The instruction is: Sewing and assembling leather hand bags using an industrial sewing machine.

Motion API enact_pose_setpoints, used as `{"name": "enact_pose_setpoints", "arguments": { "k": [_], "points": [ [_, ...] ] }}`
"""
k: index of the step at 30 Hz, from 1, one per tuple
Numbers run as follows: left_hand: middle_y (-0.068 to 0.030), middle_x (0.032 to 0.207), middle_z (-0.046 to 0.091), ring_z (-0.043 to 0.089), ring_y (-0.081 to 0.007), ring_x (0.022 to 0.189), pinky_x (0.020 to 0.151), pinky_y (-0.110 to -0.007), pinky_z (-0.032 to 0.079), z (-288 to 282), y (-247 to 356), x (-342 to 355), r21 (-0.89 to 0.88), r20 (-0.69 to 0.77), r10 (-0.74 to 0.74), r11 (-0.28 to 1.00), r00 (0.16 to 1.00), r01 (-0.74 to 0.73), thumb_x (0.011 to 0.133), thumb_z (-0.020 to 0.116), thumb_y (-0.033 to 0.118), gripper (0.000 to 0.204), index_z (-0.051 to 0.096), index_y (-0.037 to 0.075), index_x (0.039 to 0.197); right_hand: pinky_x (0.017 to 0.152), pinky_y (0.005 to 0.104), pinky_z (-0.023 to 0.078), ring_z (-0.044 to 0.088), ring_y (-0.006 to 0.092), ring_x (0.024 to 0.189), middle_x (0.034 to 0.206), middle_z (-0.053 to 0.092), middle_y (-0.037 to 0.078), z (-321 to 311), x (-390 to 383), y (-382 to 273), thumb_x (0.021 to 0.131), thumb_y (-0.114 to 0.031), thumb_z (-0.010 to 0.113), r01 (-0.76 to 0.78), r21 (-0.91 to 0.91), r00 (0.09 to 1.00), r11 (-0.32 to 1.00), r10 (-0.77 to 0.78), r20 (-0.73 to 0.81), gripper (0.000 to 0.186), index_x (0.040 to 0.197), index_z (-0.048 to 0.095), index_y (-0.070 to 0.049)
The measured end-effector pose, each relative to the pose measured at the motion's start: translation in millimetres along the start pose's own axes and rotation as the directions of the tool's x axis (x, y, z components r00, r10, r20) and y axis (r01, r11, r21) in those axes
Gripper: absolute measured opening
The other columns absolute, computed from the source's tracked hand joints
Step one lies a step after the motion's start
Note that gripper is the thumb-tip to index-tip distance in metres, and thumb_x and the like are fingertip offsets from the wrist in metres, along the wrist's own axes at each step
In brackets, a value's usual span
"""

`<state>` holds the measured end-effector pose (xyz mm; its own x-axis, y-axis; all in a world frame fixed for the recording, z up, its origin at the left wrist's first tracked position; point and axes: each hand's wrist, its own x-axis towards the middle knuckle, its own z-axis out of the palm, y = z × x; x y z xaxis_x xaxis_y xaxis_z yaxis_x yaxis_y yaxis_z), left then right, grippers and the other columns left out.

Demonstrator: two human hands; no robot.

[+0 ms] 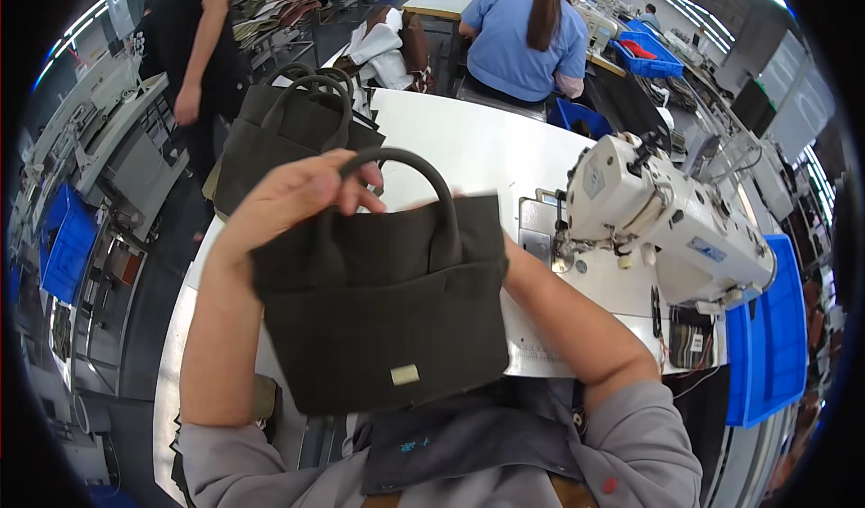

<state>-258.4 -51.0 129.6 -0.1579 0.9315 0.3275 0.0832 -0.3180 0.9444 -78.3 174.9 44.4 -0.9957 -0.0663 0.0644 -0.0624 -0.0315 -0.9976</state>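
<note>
A dark olive-black handbag (387, 328) hangs upright in front of me, slightly tilted, with a small pale plate low on its front. My left hand (311, 188) is closed at the left base of its arched handle (405, 161), fingers curled over the top edge. Behind the bag, my right forearm (577, 310) reaches up along its right side. The bag's body hides nearly all of my right hand, so its fingers do not show. Several similar dark bags (270, 139) stand together at the far left of the white table (432, 125).
A white sewing machine (667, 211) stands right of the bag, with black snips (656, 314) and a dark striped piece (692, 337) near it. Blue bins (766, 337) sit at the right. One person (527, 35) sits ahead; another (194, 49) stands at left.
</note>
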Motion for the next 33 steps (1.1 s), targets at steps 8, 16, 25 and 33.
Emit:
{"name": "enact_pose_setpoints", "arguments": {
  "k": [8, 16, 25, 33],
  "points": [
    [0.0028, 0.101, 0.068, 0.057, -0.0097, 0.099, 0.098, -0.030, 0.043, 12, -80, 68, 0.225, 0.163, -0.451, 0.883, 0.878, 0.412, 0.107, 0.059, 0.040, 0.035, 0.073, 0.008, 0.102, 0.097, 0.0331, 0.054, 0.068, 0.0155, 0.111, 0.126, 0.071, 0.007, -12, -140, 32, 0.109, -0.060, 0.039, 0.028, 0.661, 0.954, 0.750, 0.178, -0.242, 0.069, 0.139, 0.060, -0.002],
    [-0.0108, 0.104, 0.071, 0.069, -0.0337, 0.102, 0.089, -0.045, 0.053, 117, -111, 107, 0.891, -0.126, 0.214, 0.454, 0.969, 0.015, 0.090, 0.074, 0.027, 0.018, 0.074, 0.011, 0.100, 0.079, 0.0316, 0.056, 0.071, 0.0153, 0.088, 0.098, 0.076, 0.009, -24, -168, 30, 0.098, -0.023, 0.075, -0.204, -0.269, 0.838, 0.941, 0.026, -0.544, 0.040, 0.125, 0.059, 0.002],
    [-0.0135, 0.136, 0.056, 0.049, -0.0359, 0.135, 0.111, -0.051, 0.036, 217, -150, 50, 0.845, 0.072, 0.120, 0.519, 0.990, -0.125, 0.077, 0.087, 0.041, 0.048, 0.067, 0.011, 0.107, 0.066, 0.0411, 0.053, 0.069, 0.0307, 0.071, 0.077, 0.068, 0.011, -51, -191, 12, 0.089, -0.017, 0.076, -0.308, -0.684, 0.874, 0.661, -0.086, -0.477, 0.039, 0.121, 0.058, -0.004],
    [-0.0135, 0.141, 0.057, 0.057, -0.0351, 0.126, 0.104, -0.044, 0.046, 190, -157, 75, 0.775, 0.074, 0.085, 0.622, 0.994, -0.111, 0.078, 0.087, 0.021, 0.023, 0.070, 0.008, 0.087, 0.066, 0.0396, 0.054, 0.067, 0.0283, 0.075, 0.089, 0.065, 0.008, -67, -193, 27, 0.086, -0.009, 0.071, -0.026, -0.863, 0.875, 0.505, -0.405, -0.264, 0.015, 0.100, 0.075, -0.010]
  ]
}}
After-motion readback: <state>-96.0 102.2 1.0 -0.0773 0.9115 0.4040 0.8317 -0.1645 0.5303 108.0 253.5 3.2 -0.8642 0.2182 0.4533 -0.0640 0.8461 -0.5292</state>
